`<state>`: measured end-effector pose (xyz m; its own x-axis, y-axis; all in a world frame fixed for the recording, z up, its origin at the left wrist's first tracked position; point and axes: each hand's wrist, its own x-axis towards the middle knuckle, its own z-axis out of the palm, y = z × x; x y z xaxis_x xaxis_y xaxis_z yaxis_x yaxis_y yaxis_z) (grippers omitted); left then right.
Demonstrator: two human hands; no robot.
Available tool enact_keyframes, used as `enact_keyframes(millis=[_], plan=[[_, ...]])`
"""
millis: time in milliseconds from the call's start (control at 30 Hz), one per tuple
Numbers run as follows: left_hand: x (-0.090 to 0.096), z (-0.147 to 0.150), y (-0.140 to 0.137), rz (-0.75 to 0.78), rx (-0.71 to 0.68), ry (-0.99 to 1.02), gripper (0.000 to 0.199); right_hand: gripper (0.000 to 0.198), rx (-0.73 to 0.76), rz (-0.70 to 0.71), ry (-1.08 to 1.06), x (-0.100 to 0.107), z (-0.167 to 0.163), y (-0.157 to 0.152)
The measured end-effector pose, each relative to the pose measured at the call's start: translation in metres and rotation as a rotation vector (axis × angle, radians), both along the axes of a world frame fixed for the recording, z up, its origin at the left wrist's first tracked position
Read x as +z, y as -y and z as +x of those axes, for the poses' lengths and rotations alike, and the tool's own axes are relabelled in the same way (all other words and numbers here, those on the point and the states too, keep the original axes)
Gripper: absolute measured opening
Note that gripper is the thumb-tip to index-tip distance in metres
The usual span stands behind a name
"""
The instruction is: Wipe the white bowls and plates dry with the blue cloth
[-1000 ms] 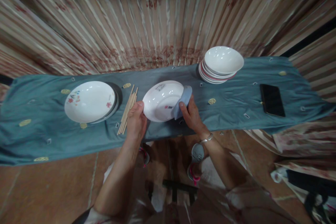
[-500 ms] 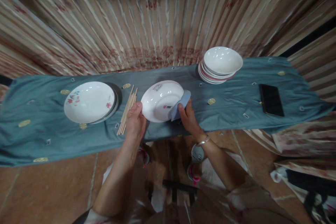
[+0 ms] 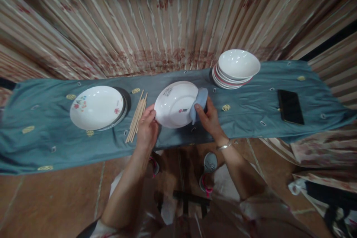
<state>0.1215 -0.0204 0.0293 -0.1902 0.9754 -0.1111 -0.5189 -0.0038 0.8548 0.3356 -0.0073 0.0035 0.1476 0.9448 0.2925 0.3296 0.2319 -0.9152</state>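
A white plate (image 3: 175,106) is held tilted above the table, its underside with printed marks facing me. My left hand (image 3: 148,124) grips the plate's left rim, thumb on the near face. At the opposite rim, my right hand (image 3: 208,116) is closed on a light blue cloth (image 3: 198,104), which is folded over the plate's right edge. The fingers behind the plate and cloth are hidden. Just left of the plate, wooden chopsticks (image 3: 136,119) lie in a loose bundle on the table, close to my left hand.
Stacked plates with floral decoration (image 3: 97,108) stand on the left of the blue-green tablecloth (image 3: 55,134). A stack of bowls (image 3: 237,67) sits at the back right. Farther right lies a black phone (image 3: 290,106). A pleated curtain (image 3: 167,22) hangs behind the table.
The plate and both hands have shifted slightly right and the plate's tilt has changed. My right hand with the cloth has moved outward and up along the right rim.
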Motion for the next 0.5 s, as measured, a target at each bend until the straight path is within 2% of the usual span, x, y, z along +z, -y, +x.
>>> enact_keyframes(millis=[167,500], plan=[[0.001,0.001,0.001,-0.016,-0.021,-0.016,0.029,0.062,0.034,0.029,0.004,0.008,0.011,-0.004],[0.004,0.001,0.001,-0.028,-0.064,-0.093,0.032,0.071,0.077,0.058,0.098,0.010,0.023,-0.006]])
